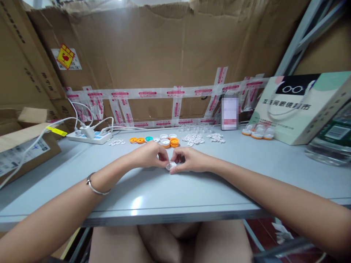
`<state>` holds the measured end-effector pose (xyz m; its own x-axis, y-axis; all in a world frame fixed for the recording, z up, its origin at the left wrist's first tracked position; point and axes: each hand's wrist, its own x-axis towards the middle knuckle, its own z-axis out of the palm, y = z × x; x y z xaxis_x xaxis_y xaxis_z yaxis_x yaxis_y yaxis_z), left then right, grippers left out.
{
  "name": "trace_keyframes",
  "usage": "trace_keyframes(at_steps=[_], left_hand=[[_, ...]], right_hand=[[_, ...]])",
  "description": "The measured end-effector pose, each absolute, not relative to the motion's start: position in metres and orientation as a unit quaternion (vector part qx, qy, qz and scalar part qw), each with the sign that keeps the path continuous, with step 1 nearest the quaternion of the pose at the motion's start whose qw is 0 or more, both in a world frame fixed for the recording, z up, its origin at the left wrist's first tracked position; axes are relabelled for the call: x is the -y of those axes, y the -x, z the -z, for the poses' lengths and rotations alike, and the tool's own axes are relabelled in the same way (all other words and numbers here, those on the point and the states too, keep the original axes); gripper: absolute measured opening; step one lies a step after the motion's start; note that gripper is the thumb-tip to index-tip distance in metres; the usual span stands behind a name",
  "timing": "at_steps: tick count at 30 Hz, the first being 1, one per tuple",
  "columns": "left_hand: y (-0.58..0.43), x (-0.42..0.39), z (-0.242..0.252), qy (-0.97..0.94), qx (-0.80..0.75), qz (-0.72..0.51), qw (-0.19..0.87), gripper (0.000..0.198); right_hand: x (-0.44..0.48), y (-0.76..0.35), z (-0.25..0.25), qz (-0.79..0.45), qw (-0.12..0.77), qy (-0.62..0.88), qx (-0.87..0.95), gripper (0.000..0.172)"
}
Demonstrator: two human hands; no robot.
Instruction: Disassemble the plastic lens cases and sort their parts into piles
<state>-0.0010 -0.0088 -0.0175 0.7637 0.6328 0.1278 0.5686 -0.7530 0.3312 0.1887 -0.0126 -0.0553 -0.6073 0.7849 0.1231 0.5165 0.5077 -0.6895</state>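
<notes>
Over the middle of the table, a small white round cap [171, 166] sits between my two hands. My right hand [193, 160] is closed, its thumb and fingers gripping the cap's near and right side. From the other side, my left hand [150, 155] pinches with its fingertips at the cap's upper left edge; whatever small piece lies in that pinch is hidden. Just beyond the hands stand orange caps [174, 141], white caps [164, 136] and a teal cap [148, 139]. Small white pieces [193, 139] lie in a pile behind my right hand.
A power strip [90, 136] with plugs and cables stands at the back left, beside a cardboard box [27, 149]. Farther right are a phone [229, 112], orange-based transparent containers [257, 132], a paper bag [290, 106] and a large bottle [331, 135]. Cardboard [164, 51] walls the back.
</notes>
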Motion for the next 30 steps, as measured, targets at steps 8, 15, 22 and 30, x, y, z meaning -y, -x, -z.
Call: trace_keyframes(at_steps=[8,15,22,30], left_hand=[[0.059,-0.02,-0.022,-0.881,-0.471,-0.001,0.043,0.012],[0.081,-0.031,-0.021,-0.831,-0.541,0.106,0.075,0.011],[0.072,-0.025,-0.026,-0.834,-0.536,0.129,0.029,0.018],[0.002,0.013,0.003,-0.956,-0.262,-0.117,0.064,0.014]], right_hand=[[0.015,-0.188,0.052,-0.339,0.206,0.398,0.827,0.036],[0.014,-0.189,0.052,-0.344,0.205,0.398,0.826,0.037],[0.013,-0.188,0.053,-0.346,0.211,0.399,0.822,0.037],[0.008,-0.188,0.057,-0.364,0.229,0.382,0.818,0.035]])
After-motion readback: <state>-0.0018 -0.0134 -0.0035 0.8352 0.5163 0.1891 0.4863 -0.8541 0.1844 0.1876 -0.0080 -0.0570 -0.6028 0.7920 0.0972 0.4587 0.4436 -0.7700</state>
